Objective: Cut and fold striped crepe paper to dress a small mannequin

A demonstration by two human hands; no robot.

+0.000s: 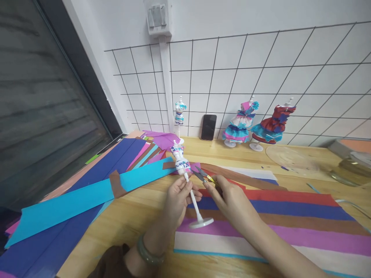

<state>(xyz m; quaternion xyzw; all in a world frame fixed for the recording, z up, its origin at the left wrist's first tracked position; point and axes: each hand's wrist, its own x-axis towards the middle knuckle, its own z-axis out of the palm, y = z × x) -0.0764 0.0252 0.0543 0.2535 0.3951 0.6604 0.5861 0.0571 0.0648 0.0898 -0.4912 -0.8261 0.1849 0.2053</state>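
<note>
Tilted in the middle of the view is a small white dress form [181,159] with bits of coloured paper round its bust and hips. My left hand [179,195] is closed round its thin stand just under the hips; the round base hangs free above the table. In my right hand [232,195] is a pair of scissors [205,174] with a yellow edge on its handle. The blades are parted and point at the form's hip, close to a scrap of pink paper. I cannot tell whether they touch it.
Coloured paper strips [278,210] lie at the right, and a fanned stack of paper [116,158] with a bright blue strip [87,193] at the left. Along the grid wall stand a phone [208,127], another form [179,114] and two dressed forms [240,122]. Clear bowl-like things sit far right.
</note>
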